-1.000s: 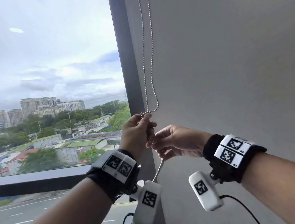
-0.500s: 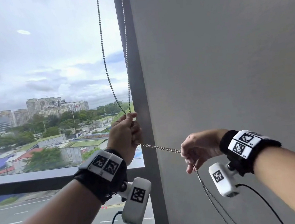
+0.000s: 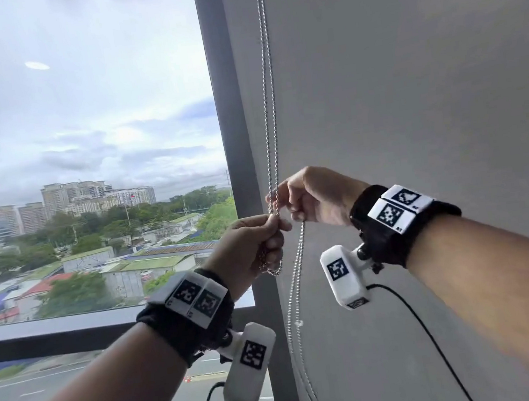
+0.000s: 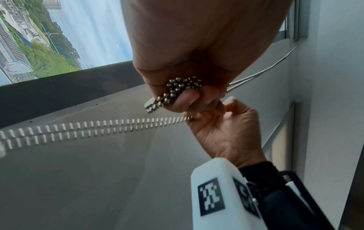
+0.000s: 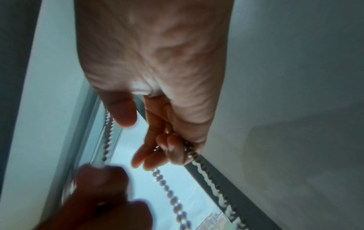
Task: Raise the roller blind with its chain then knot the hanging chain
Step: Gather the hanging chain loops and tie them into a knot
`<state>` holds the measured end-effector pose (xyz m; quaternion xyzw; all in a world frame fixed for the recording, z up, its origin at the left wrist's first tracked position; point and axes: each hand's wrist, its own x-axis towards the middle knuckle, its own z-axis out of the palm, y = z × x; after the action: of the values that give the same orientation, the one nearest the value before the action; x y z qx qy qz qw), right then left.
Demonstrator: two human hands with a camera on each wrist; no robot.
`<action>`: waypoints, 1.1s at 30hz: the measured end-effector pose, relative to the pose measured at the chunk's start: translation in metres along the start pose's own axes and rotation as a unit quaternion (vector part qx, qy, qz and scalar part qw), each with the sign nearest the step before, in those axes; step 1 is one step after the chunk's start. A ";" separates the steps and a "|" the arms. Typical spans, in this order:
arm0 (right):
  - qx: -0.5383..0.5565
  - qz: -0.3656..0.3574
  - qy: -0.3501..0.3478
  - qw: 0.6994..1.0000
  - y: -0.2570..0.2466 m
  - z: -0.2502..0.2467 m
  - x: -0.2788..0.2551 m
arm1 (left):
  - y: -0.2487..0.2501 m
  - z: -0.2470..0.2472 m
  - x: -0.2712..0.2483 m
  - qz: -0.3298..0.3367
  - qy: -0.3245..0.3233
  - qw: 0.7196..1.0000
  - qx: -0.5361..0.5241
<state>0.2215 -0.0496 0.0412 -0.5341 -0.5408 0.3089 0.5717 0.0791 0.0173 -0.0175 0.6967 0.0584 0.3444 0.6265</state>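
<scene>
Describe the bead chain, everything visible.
The bead chain is a string of small silvery, metal-looking balls. Two strands hang side by side from above the frame, in front of the grey wall beside the window frame. The left hand grips a bunched clump of beads, a small loop showing below its fist. The right hand pinches the strands just above it. Below the hands the doubled chain hangs slack, blurred, its bottom loop low against the wall. No finished knot is discernible.

Bright overcast daylight pours through the window (image 3: 84,155) at frame left. Right wrist view dim, bluish, blurred; chain (image 4: 78,129) streaks in the left wrist view.
</scene>
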 end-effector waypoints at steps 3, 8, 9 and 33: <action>-0.031 -0.028 -0.076 0.996 -0.016 0.014 -0.004 | 0.000 0.004 0.003 -0.011 0.021 1.000 0.006; -0.192 -0.088 -0.037 0.977 -0.029 0.024 -0.008 | 0.001 -0.003 0.003 -0.001 0.099 0.995 -0.012; -0.215 -0.096 -0.022 0.972 -0.029 0.024 -0.008 | 0.001 -0.004 0.003 0.009 0.111 0.994 -0.006; -0.075 -0.110 0.142 0.981 -0.026 0.029 -0.012 | 0.006 -0.001 0.004 0.183 0.247 0.947 0.094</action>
<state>0.1858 -0.0587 0.0578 -0.5513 -0.5307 0.1238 0.6317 0.0798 0.0189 -0.0106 0.6443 0.1155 0.6073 0.4503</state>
